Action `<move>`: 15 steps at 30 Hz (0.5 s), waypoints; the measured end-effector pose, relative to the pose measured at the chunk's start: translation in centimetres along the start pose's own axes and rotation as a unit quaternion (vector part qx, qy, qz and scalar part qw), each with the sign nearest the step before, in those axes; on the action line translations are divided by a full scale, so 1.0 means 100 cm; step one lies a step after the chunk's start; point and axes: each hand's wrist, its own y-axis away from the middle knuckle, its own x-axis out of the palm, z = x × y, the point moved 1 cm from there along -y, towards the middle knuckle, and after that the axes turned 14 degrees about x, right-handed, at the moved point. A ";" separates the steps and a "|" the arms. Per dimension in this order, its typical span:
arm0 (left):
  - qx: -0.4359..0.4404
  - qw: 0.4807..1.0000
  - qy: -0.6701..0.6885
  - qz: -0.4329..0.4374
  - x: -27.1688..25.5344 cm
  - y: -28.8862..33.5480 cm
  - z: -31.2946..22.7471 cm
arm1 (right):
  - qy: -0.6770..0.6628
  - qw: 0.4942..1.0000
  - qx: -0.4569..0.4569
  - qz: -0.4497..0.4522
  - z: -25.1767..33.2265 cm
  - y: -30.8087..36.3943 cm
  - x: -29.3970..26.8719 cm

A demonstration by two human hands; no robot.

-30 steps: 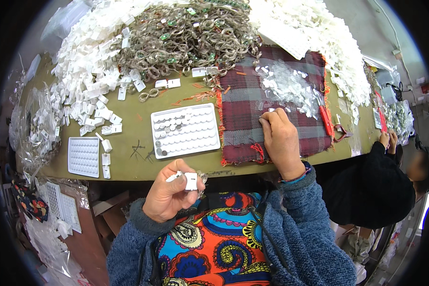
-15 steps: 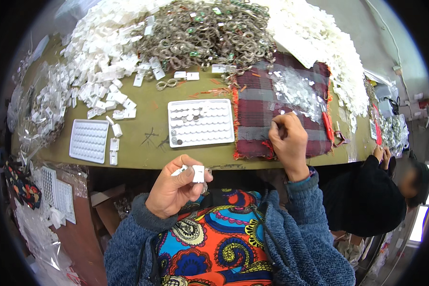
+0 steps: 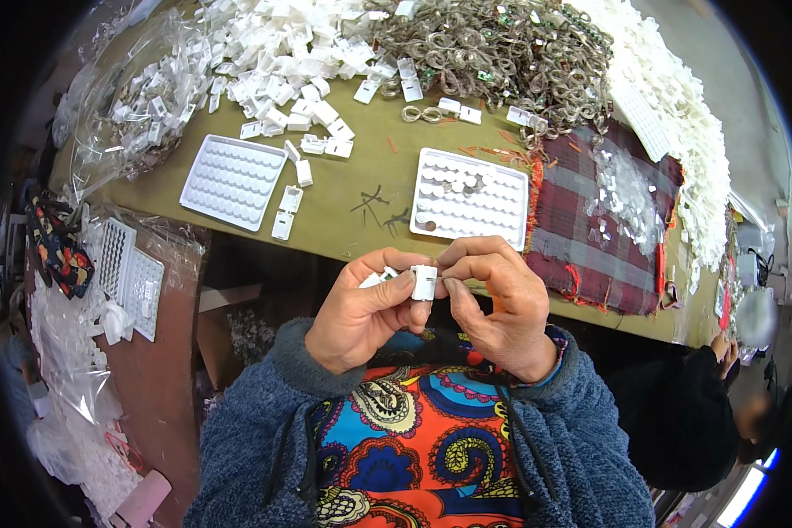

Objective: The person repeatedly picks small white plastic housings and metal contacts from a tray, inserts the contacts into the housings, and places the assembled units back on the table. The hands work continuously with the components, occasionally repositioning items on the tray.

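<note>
My left hand (image 3: 352, 321) is closed round a small white plastic case (image 3: 425, 282), held above my lap in front of the table edge. More white plastic shows between the fingers of that hand. At the right side of the case, my right hand (image 3: 506, 304) pinches with thumb and forefinger; what it holds, if anything, is too small to make out. Beyond my hands lies a white tray (image 3: 484, 216) with rows of round pockets, some holding small silvery discs. To its right, a plaid cloth (image 3: 563, 207) bears a scatter of small clear and white pieces (image 3: 627, 198).
A second white pocketed tray (image 3: 229, 183) lies left, beside loose white cases (image 3: 286, 211). Heaps of white cases (image 3: 282, 53), coiled grey cables (image 3: 502, 57) and white parts (image 3: 678, 106) cover the back. A person in black (image 3: 678, 414) works at the far right.
My right hand has come from over the plaid cloth to the white case in my left hand. The view has shifted, so the table appears farther right.
</note>
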 end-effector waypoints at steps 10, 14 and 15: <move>-0.010 0.989 -0.104 -0.106 0.004 0.004 0.006 | 0.071 0.996 -0.062 0.009 -0.012 0.002 0.006; -0.025 0.989 -0.093 -0.109 0.015 -0.001 0.001 | 0.010 0.998 -0.048 -0.026 -0.010 -0.004 0.002; -0.023 0.993 -0.075 -0.090 0.017 -0.002 -0.001 | -0.043 0.999 0.000 -0.028 -0.011 -0.004 0.002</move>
